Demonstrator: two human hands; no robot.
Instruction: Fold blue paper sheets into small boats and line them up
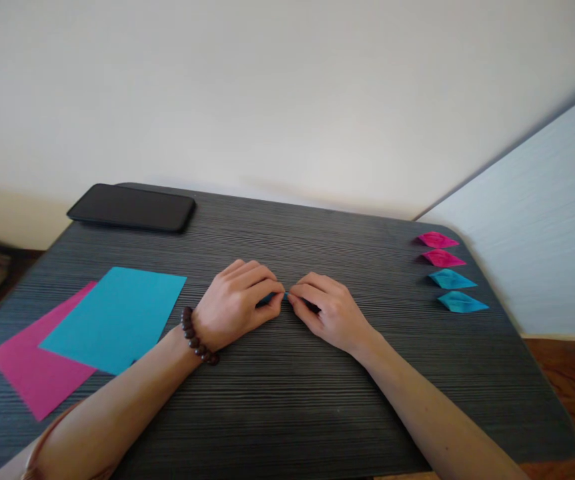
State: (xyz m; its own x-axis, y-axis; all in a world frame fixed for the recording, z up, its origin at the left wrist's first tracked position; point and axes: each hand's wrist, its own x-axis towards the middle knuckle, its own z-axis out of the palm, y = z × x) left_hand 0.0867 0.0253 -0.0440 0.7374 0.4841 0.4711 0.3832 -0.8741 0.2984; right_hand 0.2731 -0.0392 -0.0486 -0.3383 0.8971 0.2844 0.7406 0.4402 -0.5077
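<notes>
Near the middle of the dark table, my left hand (240,297) and my right hand (330,310) meet with fingertips almost touching. Between them is a small piece of folded blue paper (266,299), mostly hidden by the fingers. Thumb and fingers of each hand are pinched on it. A beaded bracelet (195,339) circles my left wrist. Left of that wrist lies a flat blue paper sheet (117,317), overlapping a pink paper sheet (42,373).
At the table's right side, two pink folded paper pieces (439,257) and two blue folded paper pieces (461,302) stand in a column. A black phone-like slab (135,207) lies at the back left. The table (287,420) meets a pale wall (287,100).
</notes>
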